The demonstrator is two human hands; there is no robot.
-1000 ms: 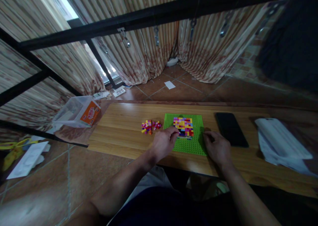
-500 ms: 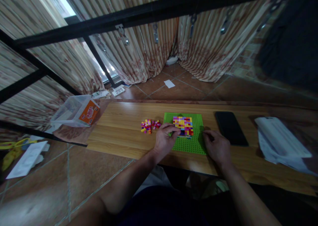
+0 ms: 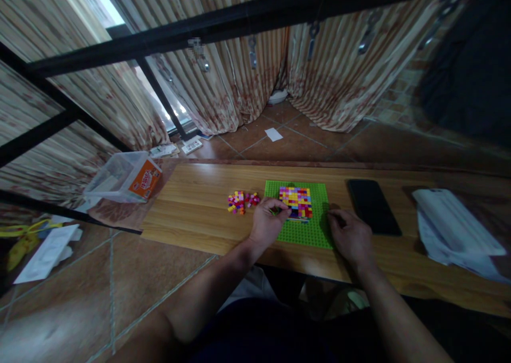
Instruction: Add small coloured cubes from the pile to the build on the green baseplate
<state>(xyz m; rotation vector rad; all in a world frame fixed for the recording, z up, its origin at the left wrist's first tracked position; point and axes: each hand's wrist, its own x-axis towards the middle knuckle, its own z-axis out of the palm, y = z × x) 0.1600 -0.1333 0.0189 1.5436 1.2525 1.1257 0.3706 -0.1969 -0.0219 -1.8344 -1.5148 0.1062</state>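
Observation:
A green baseplate (image 3: pixel 315 230) lies on a low wooden table (image 3: pixel 191 203). On it stands a block of small multicoloured bricks (image 3: pixel 295 200). My left hand (image 3: pixel 268 222) rests over the plate's left edge, fingers curled in a pinch beside the block; what it pinches is too small to name. A little heap of loose coloured bricks (image 3: pixel 241 201) lies just left of the plate. My right hand (image 3: pixel 348 236) sits at the plate's right edge with its fingers curled against the plate.
A black phone (image 3: pixel 373 206) lies right of the plate, and a white folded bag (image 3: pixel 451 227) further right. A clear plastic box with an orange label (image 3: pixel 125 178) stands at the table's left end. Black metal bars (image 3: pixel 239 25) cross overhead. Curtains hang behind.
My left hand has drawn back slightly from the brick block toward the plate's left edge, fingers closing into a pinch. The right hand has stayed put.

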